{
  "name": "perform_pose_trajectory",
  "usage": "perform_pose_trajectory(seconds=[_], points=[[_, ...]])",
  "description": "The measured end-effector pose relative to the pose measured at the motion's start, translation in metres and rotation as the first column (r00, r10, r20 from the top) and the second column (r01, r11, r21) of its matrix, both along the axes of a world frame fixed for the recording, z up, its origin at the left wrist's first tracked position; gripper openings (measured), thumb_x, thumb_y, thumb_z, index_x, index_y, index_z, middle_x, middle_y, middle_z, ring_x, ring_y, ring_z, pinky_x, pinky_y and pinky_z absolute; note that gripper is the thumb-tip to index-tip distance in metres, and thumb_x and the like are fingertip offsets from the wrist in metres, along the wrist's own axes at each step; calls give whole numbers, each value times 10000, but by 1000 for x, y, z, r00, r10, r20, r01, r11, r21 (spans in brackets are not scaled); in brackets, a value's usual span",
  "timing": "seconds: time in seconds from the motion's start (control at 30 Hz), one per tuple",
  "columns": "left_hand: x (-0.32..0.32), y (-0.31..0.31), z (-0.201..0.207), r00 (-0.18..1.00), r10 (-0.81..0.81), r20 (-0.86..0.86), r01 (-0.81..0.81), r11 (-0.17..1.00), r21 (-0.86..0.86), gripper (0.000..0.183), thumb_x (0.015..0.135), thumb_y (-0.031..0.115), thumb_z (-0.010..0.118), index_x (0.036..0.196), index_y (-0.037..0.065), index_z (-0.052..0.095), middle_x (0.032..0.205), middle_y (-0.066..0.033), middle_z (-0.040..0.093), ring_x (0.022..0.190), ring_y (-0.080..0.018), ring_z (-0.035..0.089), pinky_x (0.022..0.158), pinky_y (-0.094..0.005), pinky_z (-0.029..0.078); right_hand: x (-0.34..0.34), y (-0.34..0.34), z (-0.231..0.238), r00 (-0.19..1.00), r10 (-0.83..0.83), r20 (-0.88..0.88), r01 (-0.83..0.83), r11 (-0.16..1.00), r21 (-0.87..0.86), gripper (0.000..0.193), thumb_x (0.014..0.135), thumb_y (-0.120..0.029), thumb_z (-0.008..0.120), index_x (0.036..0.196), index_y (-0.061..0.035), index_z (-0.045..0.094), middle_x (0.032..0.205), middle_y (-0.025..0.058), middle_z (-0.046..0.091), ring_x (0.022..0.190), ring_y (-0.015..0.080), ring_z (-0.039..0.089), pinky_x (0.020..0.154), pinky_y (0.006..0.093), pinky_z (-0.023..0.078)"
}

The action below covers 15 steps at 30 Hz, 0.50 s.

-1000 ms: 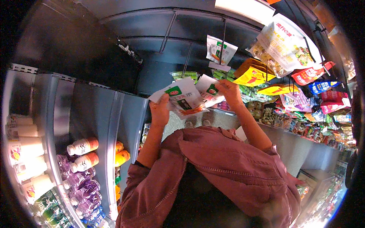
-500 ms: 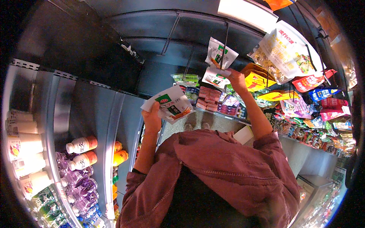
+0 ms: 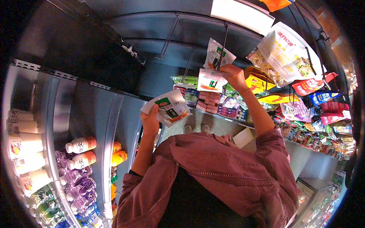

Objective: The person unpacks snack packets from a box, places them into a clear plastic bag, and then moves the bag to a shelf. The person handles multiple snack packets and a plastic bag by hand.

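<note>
My left hand (image 3: 150, 122) is closed on the edge of a white snack bag (image 3: 166, 108) with a green patch and a picture of orange-brown food. Whether more than one bag is in that hand I cannot tell. Ahead and to the right, the fingers of my right hand (image 3: 234, 78) pinch the top edge of a similar white snack packet (image 3: 211, 81) at the end of a metal display hook (image 3: 226, 36). Behind it, another white packet (image 3: 219, 53) hangs on the same hook. Whether the pinched packet is threaded on the hook is hard to see.
Hanging snack bags crowd the right, among them a large white bag (image 3: 283, 51) and a yellow bag (image 3: 258, 84). Bare hooks (image 3: 169, 36) stick out at the back. Shelves on the left hold white-capped bottles (image 3: 81, 145) and purple-labelled bottles (image 3: 78, 178). Pink packs (image 3: 208, 100) stand low ahead.
The packet in my right hand has swung down and toward me, its front now showing more. My left hand and its bag have shifted slightly left and down.
</note>
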State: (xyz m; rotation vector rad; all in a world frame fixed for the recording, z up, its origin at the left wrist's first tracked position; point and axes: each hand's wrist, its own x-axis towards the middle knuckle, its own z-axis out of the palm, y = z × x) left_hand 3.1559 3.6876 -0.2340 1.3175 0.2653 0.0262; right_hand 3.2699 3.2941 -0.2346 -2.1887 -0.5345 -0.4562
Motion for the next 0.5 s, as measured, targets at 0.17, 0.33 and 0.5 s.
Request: perform_pose_trajectory(seconds=[0.17, 0.33, 0.5], points=[[-2, 0, 2, 1000, -14, 14, 14, 999, -41, 199, 948, 63, 584, 1136, 1, 604, 1073, -91, 673, 956, -207, 655, 818, -365, 544, -3, 5, -3, 995, -90, 39, 87, 993, 77, 176, 774, -7, 740, 941, -48, 704, 948, 109, 704, 875, 259, 698, 766, 333, 555], [-4, -4, 12, 1000, -3, 10, 4, 997, -73, 203, 932, 80, 638, 1118, 0, 658, 1051, -49, 690, 944, -150, 648, 842, -306, 517, -6, 10, -4, 993, -48, 106, 28, 983, 183, 212, 744, 35, 750, 935, -45, 703, 995, 120, 709, 930, 256, 700, 822, 329, 558], [-4, -6, 16, 999, -24, 43, 27, 998, -55, 208, 928, 76, 642, 1119, -6, 660, 1052, -53, 691, 948, -153, 649, 847, -310, 520, -5, 15, -6, 995, -66, 81, 48, 977, 207, 222, 735, 52, 735, 932, -46, 703, 1037, 118, 710, 969, 259, 697, 855, 328, 552]])
